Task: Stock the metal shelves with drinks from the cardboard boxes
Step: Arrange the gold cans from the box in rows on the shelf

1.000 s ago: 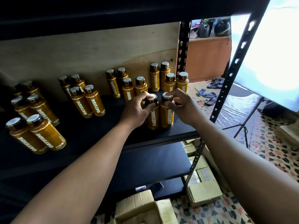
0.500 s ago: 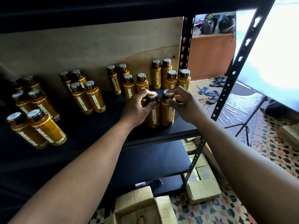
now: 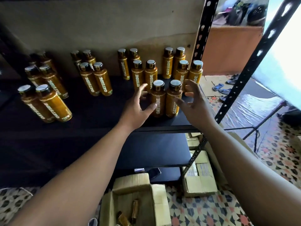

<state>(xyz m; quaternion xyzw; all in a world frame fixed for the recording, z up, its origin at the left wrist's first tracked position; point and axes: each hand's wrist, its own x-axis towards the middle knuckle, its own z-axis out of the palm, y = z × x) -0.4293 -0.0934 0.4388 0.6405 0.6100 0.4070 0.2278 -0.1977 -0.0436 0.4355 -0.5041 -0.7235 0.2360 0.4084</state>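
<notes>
The left hand (image 3: 136, 110) and right hand (image 3: 196, 108) are flanking two Oatside bottles (image 3: 157, 101) on the shelf (image 3: 97, 115), fingers (image 3: 140, 91) spread, gripping nothing; more bottles (image 3: 182, 70) are crowding just beyond the fingertips.

A pale plywood board (image 3: 97, 26) is forming the back wall and sitting in shade. White light is pouring from a large glowing panel (image 3: 286, 46) at the upper right, with a black tripod stand (image 3: 256, 137) standing beneath it. A patterned tile floor (image 3: 276, 152) is spreading below, a wrinkled clear sheet (image 3: 249, 110) is covering part of it, and blue sandals (image 3: 218, 86) are lying near an orange-brown counter (image 3: 231, 49) that is carrying a dark helmet (image 3: 256, 11).
</notes>
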